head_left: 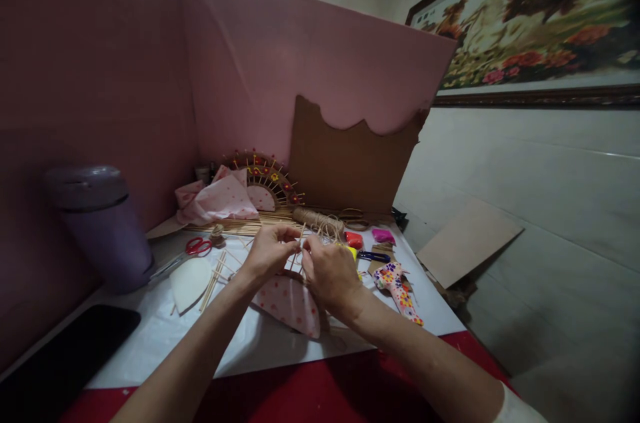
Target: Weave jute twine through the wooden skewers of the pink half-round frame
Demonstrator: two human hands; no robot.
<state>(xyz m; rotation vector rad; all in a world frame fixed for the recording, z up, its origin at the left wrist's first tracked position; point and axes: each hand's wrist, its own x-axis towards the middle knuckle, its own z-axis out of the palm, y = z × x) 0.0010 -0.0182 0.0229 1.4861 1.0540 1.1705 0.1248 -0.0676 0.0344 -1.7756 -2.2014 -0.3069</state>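
A half-round piece covered in pink dotted fabric (290, 306) lies on the white sheet below my hands, its straight edge toward me. Thin wooden sticks stand up from its curved far side. My left hand (270, 253) is closed in a pinch around a wooden stick (303, 229) whose tip shows above the fingers. Right beside it, my right hand (333, 276) is closed too, thumb and finger pressed together near the same stick. What the right fingertips hold is too small to make out.
Left are a purple tumbler (107, 236), a black phone (75, 356), red scissors (197, 247) and loose sticks (214, 279). A twine roll (320, 221) and decorated fan shape (275, 176) stand behind. A flowered glue gun (399, 289) and blue cutter (374, 256) lie right.
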